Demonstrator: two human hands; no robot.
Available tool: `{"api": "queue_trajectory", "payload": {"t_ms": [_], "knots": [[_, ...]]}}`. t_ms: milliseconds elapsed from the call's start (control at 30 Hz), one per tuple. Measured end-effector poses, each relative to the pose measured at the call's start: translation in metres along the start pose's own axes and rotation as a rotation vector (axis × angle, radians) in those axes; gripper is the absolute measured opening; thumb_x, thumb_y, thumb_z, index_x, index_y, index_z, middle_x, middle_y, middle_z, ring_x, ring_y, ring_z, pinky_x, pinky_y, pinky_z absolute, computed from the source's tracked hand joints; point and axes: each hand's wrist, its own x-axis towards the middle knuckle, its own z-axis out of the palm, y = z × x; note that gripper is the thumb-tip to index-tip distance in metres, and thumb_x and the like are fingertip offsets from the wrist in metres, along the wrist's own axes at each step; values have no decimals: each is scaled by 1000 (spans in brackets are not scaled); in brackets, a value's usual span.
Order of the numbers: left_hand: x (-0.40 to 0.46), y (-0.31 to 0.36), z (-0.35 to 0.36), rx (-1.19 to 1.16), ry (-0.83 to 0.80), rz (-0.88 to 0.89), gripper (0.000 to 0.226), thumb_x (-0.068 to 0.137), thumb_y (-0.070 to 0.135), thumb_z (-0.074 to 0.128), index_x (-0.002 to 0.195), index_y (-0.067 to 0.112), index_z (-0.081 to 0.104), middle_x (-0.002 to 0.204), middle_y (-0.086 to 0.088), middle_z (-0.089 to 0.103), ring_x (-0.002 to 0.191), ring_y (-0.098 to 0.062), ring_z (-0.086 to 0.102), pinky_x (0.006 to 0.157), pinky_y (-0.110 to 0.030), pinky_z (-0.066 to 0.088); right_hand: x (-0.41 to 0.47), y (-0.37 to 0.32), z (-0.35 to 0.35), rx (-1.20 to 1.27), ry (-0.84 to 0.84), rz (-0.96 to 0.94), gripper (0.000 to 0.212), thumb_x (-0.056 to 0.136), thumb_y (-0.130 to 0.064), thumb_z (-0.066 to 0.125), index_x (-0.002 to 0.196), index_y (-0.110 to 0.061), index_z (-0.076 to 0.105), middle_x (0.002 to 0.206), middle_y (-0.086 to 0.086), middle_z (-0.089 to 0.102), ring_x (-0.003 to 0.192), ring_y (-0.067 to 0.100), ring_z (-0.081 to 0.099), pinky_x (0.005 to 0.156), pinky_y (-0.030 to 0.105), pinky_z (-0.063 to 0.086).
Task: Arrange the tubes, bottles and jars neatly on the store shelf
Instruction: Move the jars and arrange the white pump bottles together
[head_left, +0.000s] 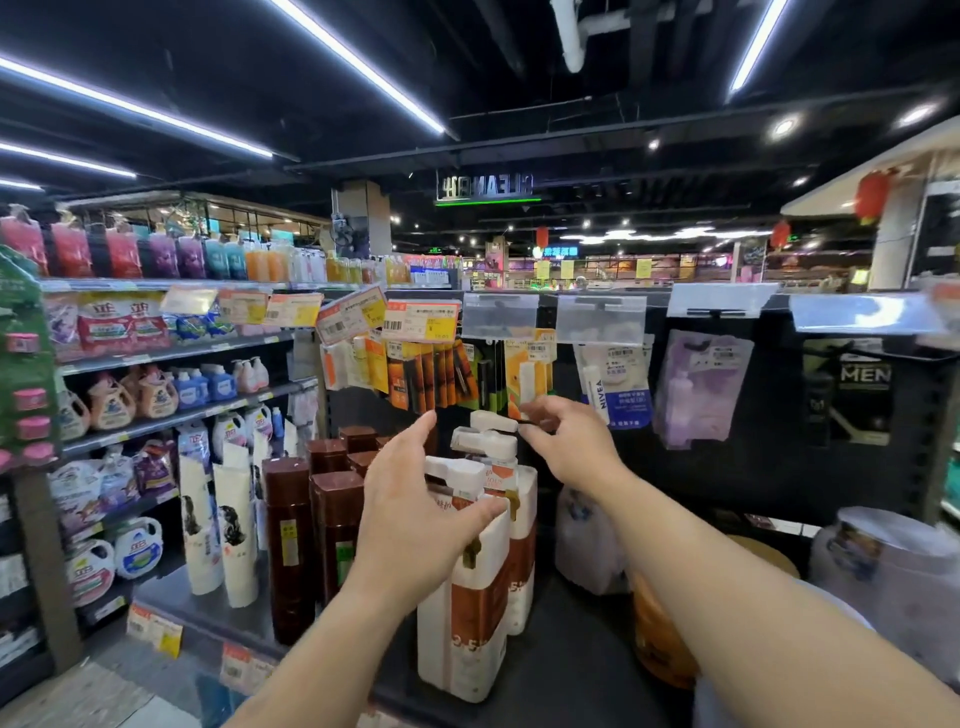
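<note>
Both hands work the white pump bottles (467, 587) standing in a file on the shelf (561, 670): the left hand (415, 519) spread, thumb against the front bottle's shoulder, likely to steady it; the right hand (566, 441) pinching the rear pump head (493, 422), seemingly to turn its nozzle in line. Brown bottles (291, 545) stand left; hanging packs right read NIVEA (597, 400) and MEN (865, 374)

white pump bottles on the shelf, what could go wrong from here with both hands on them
1. The front pump bottle stands close to the shelf edge; a push from the left hand could tip it off.
2. The right hand pinches the rear bottle's pump head; tugging it may topple the tall bottles.
3. The brown bottles stand close by and could get knocked.
</note>
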Motion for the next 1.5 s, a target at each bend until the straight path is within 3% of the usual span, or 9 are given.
{"api": "queue_trajectory", "payload": {"t_ms": [100, 367, 533, 733, 867, 967, 1100, 1200, 1500], "knots": [[7, -1, 0, 3, -16, 28, 102, 67, 49, 81, 148, 35, 22, 150, 15, 31, 141, -7, 22, 112, -31, 23, 16, 2, 2, -84, -51, -52, 29, 89, -28, 65, 118, -26, 66, 118, -7, 66, 101, 8, 59, 87, 23, 47], [9, -9, 18, -21, -30, 31, 103, 65, 44, 84, 149, 33, 24, 144, 15, 40, 131, -1, 27, 105, -24, 27, 41, 12, 8, -198, -146, -66, 38, 88, -28, 67, 126, -27, 61, 130, -5, 60, 120, 15, 54, 104, 35, 43], [9, -15, 26, -16, 9, 46, 101, 65, 42, 84, 148, 31, 26, 137, 17, 43, 122, 7, 24, 102, -21, 25, 51, 25, 19, -239, -197, -72, 40, 90, -29, 64, 129, -21, 59, 130, 0, 61, 119, 16, 56, 104, 36, 43], [7, -17, 28, 27, 48, 80, 84, 69, 39, 81, 141, 29, 40, 126, 21, 42, 122, 4, 31, 102, -20, 26, 59, 30, 36, -118, -176, -6, 36, 90, -26, 64, 125, -16, 62, 130, 0, 61, 122, 17, 54, 108, 36, 39], [8, -19, 27, 102, 48, 149, 66, 69, 38, 83, 127, 23, 56, 120, 22, 43, 119, 6, 31, 105, -19, 22, 61, 31, 38, -101, -145, 4, 32, 90, -23, 64, 121, -15, 66, 127, -1, 63, 120, 17, 55, 107, 35, 40], [8, -20, 26, 108, 43, 160, 64, 69, 38, 83, 126, 23, 57, 120, 20, 45, 121, 1, 35, 107, -24, 27, 62, 33, 34, -116, -137, 16, 31, 90, -25, 64, 119, -15, 67, 125, -1, 64, 116, 17, 57, 105, 33, 42], [8, -20, 27, 106, 37, 174, 66, 65, 51, 73, 124, 24, 58, 118, 21, 46, 116, 7, 33, 102, -17, 23, 58, 39, 23, -105, -114, 41, 30, 91, -26, 64, 119, -16, 67, 120, -2, 66, 112, 17, 59, 100, 30, 44], [7, -20, 28, 108, 34, 162, 67, 65, 53, 69, 124, 24, 57, 120, 20, 46, 120, 3, 33, 104, -20, 23, 54, 42, 13, -104, -91, 52, 30, 91, -27, 64, 119, -16, 68, 116, 0, 67, 109, 19, 60, 91, 25, 43], [8, -20, 28, 130, 32, 164, 70, 66, 53, 71, 127, 22, 57, 121, 19, 45, 119, 3, 32, 104, -21, 23, 42, 51, -1, -88, -65, 66, 28, 90, -33, 64, 114, -21, 70, 112, -4, 69, 102, 13, 60, 86, 25, 43]]}}
